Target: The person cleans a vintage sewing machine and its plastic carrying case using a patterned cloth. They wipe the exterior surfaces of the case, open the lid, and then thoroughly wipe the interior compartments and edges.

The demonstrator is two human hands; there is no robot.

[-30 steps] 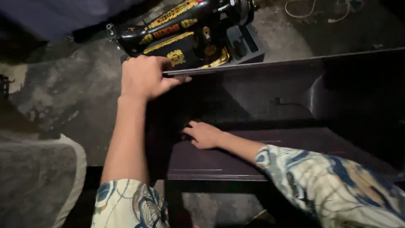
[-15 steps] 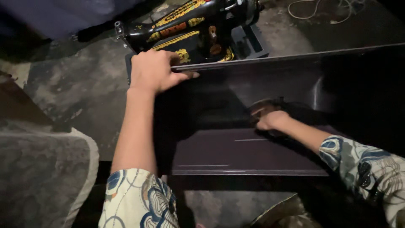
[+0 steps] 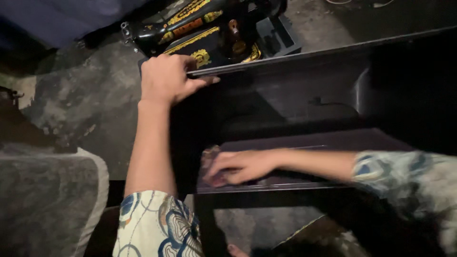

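Gripping the top edge of a tall dark panel (image 3: 285, 90), our left hand (image 3: 164, 78) is curled tight around it, fingers over the far side and thumb lying along the near side. We are holding this panel up on its edge. It is running from the left hand across to the right side of the picture.

Our right hand (image 3: 238, 165) is lying flat and open on a dark flat board (image 3: 304, 143) lower down. The fingers are spread and pointing left, near the board's left corner. Something small and dull is sitting under the fingertips, maybe a cloth, but the hand is blurry and we cannot tell what it is or if we are holding it.

Behind the panel, on the ground, a black sewing machine (image 3: 200, 31) with gold patterns is lying on its side. It is just past our left hand. The rough grey floor (image 3: 90, 100) is spreading out to the left. A grey mat (image 3: 45, 200) is lying at the bottom left. Both our sleeves (image 3: 157, 226) are pale with blue swirls.
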